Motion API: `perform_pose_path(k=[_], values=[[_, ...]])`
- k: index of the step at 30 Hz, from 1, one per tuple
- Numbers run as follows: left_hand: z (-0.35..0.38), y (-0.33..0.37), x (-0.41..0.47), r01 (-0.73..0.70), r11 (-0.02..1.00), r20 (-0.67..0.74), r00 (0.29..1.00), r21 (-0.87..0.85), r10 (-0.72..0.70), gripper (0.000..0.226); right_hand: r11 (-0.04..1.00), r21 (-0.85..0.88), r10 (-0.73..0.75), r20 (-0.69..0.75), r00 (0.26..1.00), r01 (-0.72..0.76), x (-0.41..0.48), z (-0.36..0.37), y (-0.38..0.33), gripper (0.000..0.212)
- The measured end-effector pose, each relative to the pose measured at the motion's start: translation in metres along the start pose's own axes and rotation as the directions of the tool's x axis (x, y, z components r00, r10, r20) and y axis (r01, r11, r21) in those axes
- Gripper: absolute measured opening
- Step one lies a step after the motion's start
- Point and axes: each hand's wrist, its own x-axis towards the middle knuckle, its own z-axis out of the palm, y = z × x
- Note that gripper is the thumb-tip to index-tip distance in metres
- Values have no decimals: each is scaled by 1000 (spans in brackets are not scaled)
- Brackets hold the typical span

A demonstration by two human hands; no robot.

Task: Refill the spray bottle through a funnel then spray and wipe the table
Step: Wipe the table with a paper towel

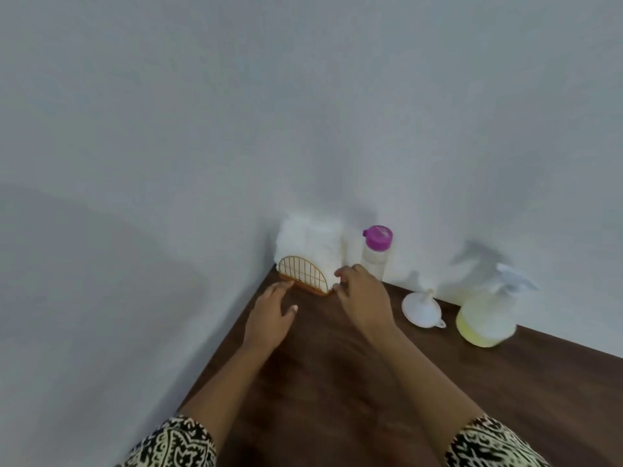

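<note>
**Both hands at the napkin holder, spray bottle left alone**

Everything's lined up along the wall, probably so the table [337, 382] is kept free for wiping. The napkin holder [305, 276] is flanked. The left hand [269, 315] is laid at its base, fingers straight and close together. The right hand [364, 298] is curled at its side edge, but a real grip can't be told. Counted: one spray bottle [485, 315] far right by the wall, one funnel [421, 306] mouth-down beside it, one purple-capped bottle [376, 251].

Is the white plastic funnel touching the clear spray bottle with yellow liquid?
Apart. The head view shows a strip of dark wooden table between the white plastic funnel and the clear spray bottle.
</note>
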Motion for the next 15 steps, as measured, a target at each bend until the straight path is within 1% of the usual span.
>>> perform_pose_path(k=[3, 5, 6, 8, 11, 15], values=[[-1, -3, 36, -105, 969, 54, 994, 225, 95, 66, 998, -8, 68, -32, 997, -68, 35, 16, -18, 35], [3, -6, 50, -176, 908, 115, 983, 381, 142, 74, 995, -16, 92, -82, 992, -94, 53, 25, -24, 39], [6, -7, 54, -193, 883, 140, 979, 427, 147, 76, 994, -28, 99, -102, 990, -102, 60, 27, -26, 41], [10, -10, 61, -203, 865, 171, 976, 459, 138, 80, 992, -49, 108, -135, 985, -115, 74, 31, -28, 43], [15, -14, 65, -215, 854, 180, 973, 474, 145, 81, 988, -87, 115, -162, 980, -130, 90, 33, -26, 38], [17, -18, 65, -220, 855, 168, 973, 469, 159, 84, 984, -55, 153, -196, 969, -167, 97, 35, -21, 29]])
